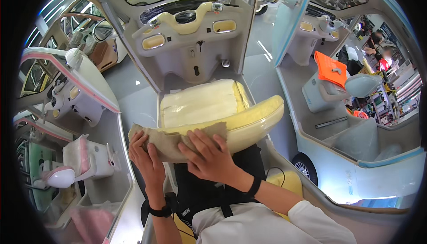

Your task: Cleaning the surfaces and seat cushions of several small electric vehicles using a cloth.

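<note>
A long, curved yellow padded seat backrest point(257, 124) with a glossy cream shell lies across my lap, tilted up to the right. A piece of grey-brown fabric or paper point(168, 145) covers its left part. My left hand point(146, 154) grips the covered left end, fingers over the top edge. With fingers spread, my right hand point(210, 154) presses on the covering near the middle. Beyond the backrest is a yellow seat cushion point(200, 105) with a whitish sheet over it.
Ahead stand the cream handlebar point(186, 20) and dashboard of a small vehicle. A pink-trimmed vehicle point(96, 100) is at the left, a light-blue one point(350, 174) at the right, with an orange sheet point(330, 69) on its seat. People are in the far right background.
</note>
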A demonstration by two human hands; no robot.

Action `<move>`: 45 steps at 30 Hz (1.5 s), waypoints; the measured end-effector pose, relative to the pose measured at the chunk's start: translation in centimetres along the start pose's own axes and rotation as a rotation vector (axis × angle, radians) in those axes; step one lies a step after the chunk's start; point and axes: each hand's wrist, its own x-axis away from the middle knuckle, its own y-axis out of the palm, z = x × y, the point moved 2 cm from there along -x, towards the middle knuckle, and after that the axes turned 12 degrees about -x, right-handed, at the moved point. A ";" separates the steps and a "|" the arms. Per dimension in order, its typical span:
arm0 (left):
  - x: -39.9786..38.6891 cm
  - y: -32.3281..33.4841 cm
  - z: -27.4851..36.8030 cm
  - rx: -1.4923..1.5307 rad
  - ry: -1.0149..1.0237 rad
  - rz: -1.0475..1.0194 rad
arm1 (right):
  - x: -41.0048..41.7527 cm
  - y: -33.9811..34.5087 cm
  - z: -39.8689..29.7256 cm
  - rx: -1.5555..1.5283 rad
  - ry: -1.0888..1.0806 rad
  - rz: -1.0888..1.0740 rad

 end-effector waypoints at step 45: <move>11.1 7.4 -5.6 0.017 -0.030 -0.268 | 4.3 5.7 0.1 0.089 -0.425 -0.201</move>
